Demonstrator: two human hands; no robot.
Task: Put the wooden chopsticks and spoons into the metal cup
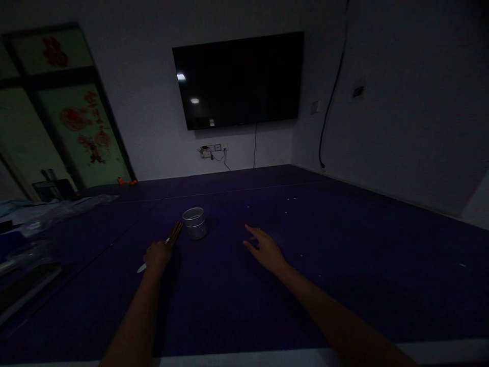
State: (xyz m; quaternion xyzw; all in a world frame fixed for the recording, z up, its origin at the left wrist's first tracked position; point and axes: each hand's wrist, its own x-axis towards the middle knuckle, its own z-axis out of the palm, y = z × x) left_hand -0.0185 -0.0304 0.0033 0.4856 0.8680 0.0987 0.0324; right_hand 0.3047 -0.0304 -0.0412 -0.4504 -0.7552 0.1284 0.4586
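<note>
Hands, 2, both over purple-blue tabletop (229, 300):
1) L hand (157, 256) – closed round bundle of thin brown sticks (176, 232) + white utensil (141, 268); sticks poke out fwd, tilted up to R, tips just beside cup; utensil's rounded white end shows at near side of fist; exact no. of sticks can't tell
2) R hand (267, 251) – open, fingers apart, thumb & index pointing L twd cup; whether touching tabletop, can't tell

Cup (195, 227), 1, grey, upright, mouth up, ridged band round side; stands on tabletop betw. the hands, nearer L hand, a bit further back

Also on tabletop: white specks (286, 212), sev., scattered beyond & R of R hand; clear plastic (72, 210), crumpled, far L; dark flat item w/ pale edge (28, 290), near L edge, ID unclear

Background: TV (240, 81), lge, dark screen w/ reflections, wall-mtd; sockets (214, 148) w/ leads below it; black cable (331, 102) down R wall; door (78, 135) w/ red decorations, L
</note>
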